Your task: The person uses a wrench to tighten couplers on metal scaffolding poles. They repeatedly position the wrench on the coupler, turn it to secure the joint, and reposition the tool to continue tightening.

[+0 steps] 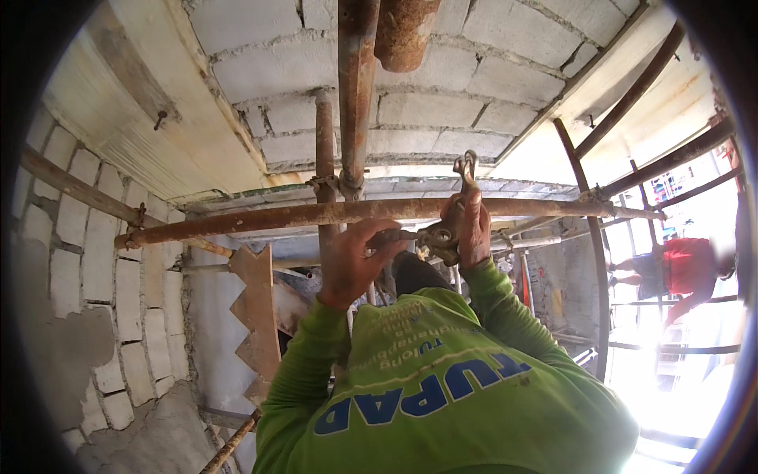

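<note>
**Head view: both hands up at a rusty scaffold clamp**

Head camera shows a green long-sleeved back filling the lower frame, arms raised toward a rusty horizontal pipe (316, 215) that runs across the scene under a ceiling of pale concrete blocks (442, 87).

Left hand (357, 261) is curled around something just below that pipe — fingers pressed together in a wrap, though what exactly they close on is hidden by the hand itself. Right hand (472, 229) sits just beside it, fingers bent and closed around a metal scaffold clamp (444, 235), which hangs right under the horizontal pipe, between the two hands. A bolt with a looped end (467, 167) sticks up above the right hand, crossing in front of the pipe.

A vertical rusty pipe (355, 95) drops from the top edge to meet the horizontal one, bound there with wire. A notched wooden board (257, 316) stands to the left, near a block wall (118, 284) patched with grey mortar. Off to the right, well apart, another person in a red top (688, 265) is out in the bright daylight behind more scaffold tubes. No containers show anywhere in the frame.
</note>
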The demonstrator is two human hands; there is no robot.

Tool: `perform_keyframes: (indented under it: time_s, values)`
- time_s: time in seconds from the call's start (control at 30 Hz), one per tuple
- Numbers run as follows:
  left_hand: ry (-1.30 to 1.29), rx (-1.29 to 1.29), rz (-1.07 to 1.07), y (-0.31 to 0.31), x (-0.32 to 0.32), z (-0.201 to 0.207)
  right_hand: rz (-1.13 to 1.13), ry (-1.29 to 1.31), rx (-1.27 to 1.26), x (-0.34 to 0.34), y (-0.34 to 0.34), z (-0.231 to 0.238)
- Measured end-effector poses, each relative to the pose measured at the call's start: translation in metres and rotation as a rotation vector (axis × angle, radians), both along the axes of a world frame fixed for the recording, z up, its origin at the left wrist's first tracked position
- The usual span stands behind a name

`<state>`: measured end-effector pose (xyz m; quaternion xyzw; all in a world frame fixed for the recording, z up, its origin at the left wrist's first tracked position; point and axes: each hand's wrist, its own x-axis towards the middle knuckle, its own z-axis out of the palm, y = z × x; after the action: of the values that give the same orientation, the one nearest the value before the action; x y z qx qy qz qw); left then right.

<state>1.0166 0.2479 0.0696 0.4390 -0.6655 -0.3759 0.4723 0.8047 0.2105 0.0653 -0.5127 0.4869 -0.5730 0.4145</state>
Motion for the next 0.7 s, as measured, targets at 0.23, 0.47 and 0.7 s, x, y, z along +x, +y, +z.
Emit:
perform_keyframes:
  time_s: [0.23,0.47,0.7]
  values:
    - [0.262,0.553,-0.240,-0.005,0.012,-0.028,-0.020,0.354,-0.191,0.010,0.002,0.021]
    - [0.508,0.440,-0.205,0.014,-0.003,-0.043,-0.011,0.438,-0.214,0.019,0.004,0.033]
    - [1.089,0.720,-0.225,0.016,-0.019,-0.059,-0.043,0.506,-0.310,0.019,0.002,0.023]
